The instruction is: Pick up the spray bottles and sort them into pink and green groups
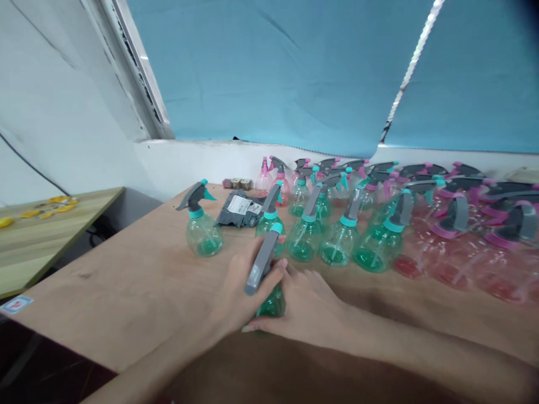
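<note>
A green spray bottle (pixel 273 303) with a grey and turquoise trigger head stands at the table's near side, between my hands. My left hand (pixel 244 280) wraps around its neck just below the trigger head. Lower down, my right hand (pixel 305 306) is closed around the bottle's round body, its thumb across the front. Fingers on the far side of the bottle are hidden. Right behind it stands another green spray bottle (pixel 261 225). A further green spray bottle (pixel 204 234) is set apart on the left.
Rows of green spray bottles (pixel 304 238) and pink spray bottles (pixel 450 264) fill the right and back of the wooden table (pixel 138 280). A dark plastic packet (pixel 240 209) lies behind. Yellow pieces (pixel 54 207) rest on another table (pixel 25 247) at left.
</note>
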Available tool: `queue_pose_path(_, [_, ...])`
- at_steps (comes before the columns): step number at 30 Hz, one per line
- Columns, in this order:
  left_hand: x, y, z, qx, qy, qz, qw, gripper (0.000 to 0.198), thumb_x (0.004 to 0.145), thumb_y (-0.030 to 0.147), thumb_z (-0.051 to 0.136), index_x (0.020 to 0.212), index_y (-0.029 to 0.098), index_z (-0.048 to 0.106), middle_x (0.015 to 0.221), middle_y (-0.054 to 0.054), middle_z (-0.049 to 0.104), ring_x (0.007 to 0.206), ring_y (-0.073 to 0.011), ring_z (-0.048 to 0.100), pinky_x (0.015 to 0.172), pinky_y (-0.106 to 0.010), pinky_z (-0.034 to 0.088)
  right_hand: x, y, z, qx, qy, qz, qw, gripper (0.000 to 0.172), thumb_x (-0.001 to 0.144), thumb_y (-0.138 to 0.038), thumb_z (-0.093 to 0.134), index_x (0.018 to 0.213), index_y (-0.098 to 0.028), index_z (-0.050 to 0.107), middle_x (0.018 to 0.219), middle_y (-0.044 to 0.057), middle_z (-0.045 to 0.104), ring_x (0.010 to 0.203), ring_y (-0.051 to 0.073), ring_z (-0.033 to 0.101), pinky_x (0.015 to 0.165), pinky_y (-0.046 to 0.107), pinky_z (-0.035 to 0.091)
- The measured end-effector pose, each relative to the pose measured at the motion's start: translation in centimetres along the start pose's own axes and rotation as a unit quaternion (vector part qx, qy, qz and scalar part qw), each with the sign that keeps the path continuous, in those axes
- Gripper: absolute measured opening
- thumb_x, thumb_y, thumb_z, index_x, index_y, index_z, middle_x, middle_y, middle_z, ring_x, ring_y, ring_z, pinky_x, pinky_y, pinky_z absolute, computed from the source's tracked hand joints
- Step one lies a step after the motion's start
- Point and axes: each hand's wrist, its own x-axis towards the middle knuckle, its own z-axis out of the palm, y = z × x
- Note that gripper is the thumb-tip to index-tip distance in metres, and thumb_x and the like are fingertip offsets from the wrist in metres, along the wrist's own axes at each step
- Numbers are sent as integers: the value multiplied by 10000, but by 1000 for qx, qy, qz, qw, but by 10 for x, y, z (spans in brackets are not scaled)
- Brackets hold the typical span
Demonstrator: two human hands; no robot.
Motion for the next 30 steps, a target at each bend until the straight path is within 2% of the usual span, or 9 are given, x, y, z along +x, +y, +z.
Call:
queue_pose_path(4, [5, 3, 7, 15, -1, 17, 1000, 289, 851, 324, 538, 1130, 248, 549, 1016, -41, 682, 953, -251, 641, 769, -414, 548, -4, 7, -1, -5, -3, 4, 1000, 798, 656, -780, 536, 1181, -179, 547, 1135, 136, 628, 940, 374, 629, 722, 506, 512])
queue_pose_path(7, [10, 4, 13, -11, -4, 29, 1000, 265, 839, 280, 547, 1100, 242, 567, 1002, -36, 687, 901, -236, 654, 741, -390, 559, -8, 13, -4, -5, 13, 6, 1000, 806, 676, -781, 515, 1197, -165, 530, 1147, 134, 627, 946, 360, 629, 714, 487, 518])
queue_pose_path(12, [13, 7, 21, -51, -18, 3, 999, 263, 865, 259, 540, 1127, 238, 551, 1146, -36, 647, 969, -208, 642, 802, -349, 543, -20, 26, -8, -7, 34, 3, 999, 849, 665, -777, 539, 1235, -149, 488, 1174, 151, 617, 992, 350, 617, 747, 477, 517])
queue_pose_path(16, [16, 9, 27, -65, -25, -10, 998, 218, 878, 296, 536, 1078, 214, 560, 963, -20, 680, 926, -195, 635, 771, -316, 527, -36, 43, -6, -21, 25, 29, 999, 803, 662, -762, 563, 1156, -130, 539, 1128, 162, 632, 992, 354, 614, 750, 493, 519])
queue_pose_path(19, [19, 13, 32, -86, -36, -16, 996, 210, 883, 299, 530, 1075, 220, 563, 886, -1, 676, 872, -177, 639, 738, -287, 524, -51, 57, -4, -18, 21, 50, 998, 825, 646, -747, 597, 1185, -125, 536, 1149, 164, 625, 1032, 349, 599, 809, 502, 507])
queue_pose_path(25, [30, 20, 51, -118, -70, 12, 990, 270, 875, 265, 540, 1143, 235, 559, 981, -10, 674, 874, -173, 650, 766, -287, 521, -86, 85, -12, 14, -30, 92, 995, 859, 672, -716, 603, 1298, -140, 487, 1390, 170, 464, 1262, 344, 437, 1022, 523, 374])
queue_pose_path(28, [36, 18, 66, -142, -94, 27, 985, 321, 886, 287, 534, 1204, 241, 532, 936, -15, 673, 910, -193, 640, 767, -308, 519, -101, 97, -22, 34, -46, 86, 995, 825, 704, -688, 599, 1327, -162, 473, 1434, 152, 413, 1320, 327, 364, 1069, 503, 323])
queue_pose_path(30, [40, 19, 76, -158, -110, 38, 981, 304, 891, 289, 531, 1191, 241, 536, 977, -24, 663, 904, -189, 638, 768, -313, 517, -111, 103, -27, 38, -49, 86, 994, 809, 725, -672, 592, 1349, -177, 455, 1448, 140, 395, 1341, 320, 330, 1082, 500, 303])
